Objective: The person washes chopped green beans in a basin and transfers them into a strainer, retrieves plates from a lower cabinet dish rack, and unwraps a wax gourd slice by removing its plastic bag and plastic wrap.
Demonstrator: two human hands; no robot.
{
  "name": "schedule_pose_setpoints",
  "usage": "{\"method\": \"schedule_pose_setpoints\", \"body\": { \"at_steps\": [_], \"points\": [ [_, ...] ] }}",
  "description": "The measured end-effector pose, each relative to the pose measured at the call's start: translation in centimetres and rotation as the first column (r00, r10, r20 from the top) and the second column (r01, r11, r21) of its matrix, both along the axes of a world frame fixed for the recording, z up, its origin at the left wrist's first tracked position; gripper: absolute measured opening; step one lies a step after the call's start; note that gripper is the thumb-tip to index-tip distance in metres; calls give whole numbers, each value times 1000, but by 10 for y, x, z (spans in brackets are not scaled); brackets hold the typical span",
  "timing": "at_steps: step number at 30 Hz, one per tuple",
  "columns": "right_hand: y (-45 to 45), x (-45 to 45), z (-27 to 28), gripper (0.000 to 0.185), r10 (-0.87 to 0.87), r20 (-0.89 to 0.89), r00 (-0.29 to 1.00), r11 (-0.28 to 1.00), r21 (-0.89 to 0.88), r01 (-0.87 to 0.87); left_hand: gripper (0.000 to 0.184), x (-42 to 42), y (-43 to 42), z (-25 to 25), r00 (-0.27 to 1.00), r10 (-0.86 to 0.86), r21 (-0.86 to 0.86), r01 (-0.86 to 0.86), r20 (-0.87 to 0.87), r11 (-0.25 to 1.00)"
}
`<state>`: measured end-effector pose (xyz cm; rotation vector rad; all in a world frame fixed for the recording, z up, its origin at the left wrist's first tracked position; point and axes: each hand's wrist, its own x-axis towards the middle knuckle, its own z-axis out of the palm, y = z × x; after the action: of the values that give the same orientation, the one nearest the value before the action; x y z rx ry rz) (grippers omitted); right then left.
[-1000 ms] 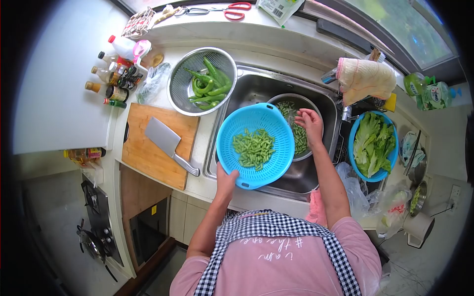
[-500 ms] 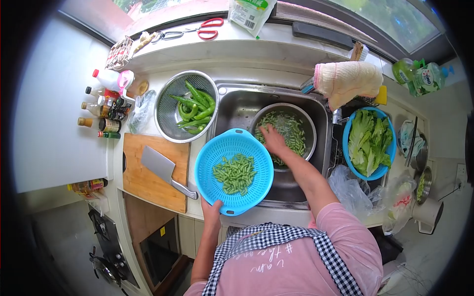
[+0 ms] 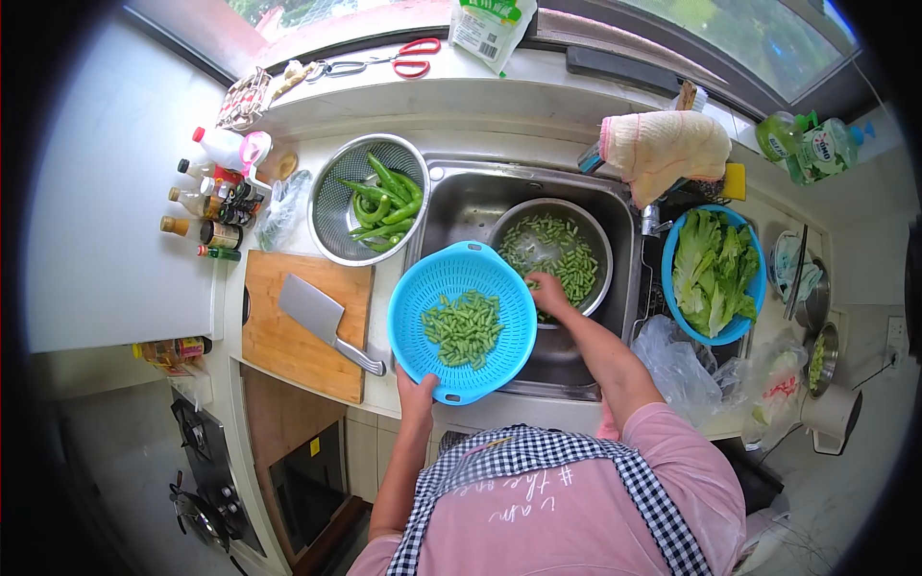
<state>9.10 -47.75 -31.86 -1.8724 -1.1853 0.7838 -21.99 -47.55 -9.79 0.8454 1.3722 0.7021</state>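
Observation:
My left hand (image 3: 417,396) is closed on the lower rim of a blue plastic colander (image 3: 413,298), held tilted at the sink's left edge. A heap of short green pods (image 3: 463,329) lies in it. My right hand (image 3: 549,294) is at the near left rim of a steel bowl (image 3: 608,252), beside the colander. Its fingers are curled together, with a bit of green showing at the fingertips. More green pods (image 3: 573,271) sit in water in the bowl, which stands in the steel sink (image 3: 461,206).
Left of the sink are a steel strainer (image 3: 327,178) with green peppers (image 3: 389,206) and a cutting board (image 3: 288,360) with a cleaver (image 3: 312,309). Bottles (image 3: 216,206) stand behind. On the right are a blue basket of lettuce (image 3: 711,274) and plastic bags (image 3: 672,370).
My right hand has drawn back from the bowl's middle to its near left rim, and its fingers have closed. The colander has shifted slightly up and right in view.

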Motion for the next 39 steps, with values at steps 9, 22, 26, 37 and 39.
{"method": "schedule_pose_setpoints", "body": {
  "at_steps": [9,22,26,37,39],
  "points": [
    [7,56,91,24,-251,-177,952,933,217,287,58,22,5,2,999,0,-29,-2,-54,1000],
    [10,-37,222,18,158,-167,973,970,208,-122,51,51,11,-12,999,-38,-28,38,20,999],
    [19,25,199,24,-120,-527,841,981,69,184,57,35,10,-30,999,-43,16,42,8,999],
    [22,105,78,48,265,161,951,901,-394,-184,67,-7,6,11,1000,-20,-13,20,-8,1000],
    [14,95,71,48,317,102,943,864,-440,-243,67,-6,6,12,1000,-6,-17,6,-4,1000]
  ]
}}
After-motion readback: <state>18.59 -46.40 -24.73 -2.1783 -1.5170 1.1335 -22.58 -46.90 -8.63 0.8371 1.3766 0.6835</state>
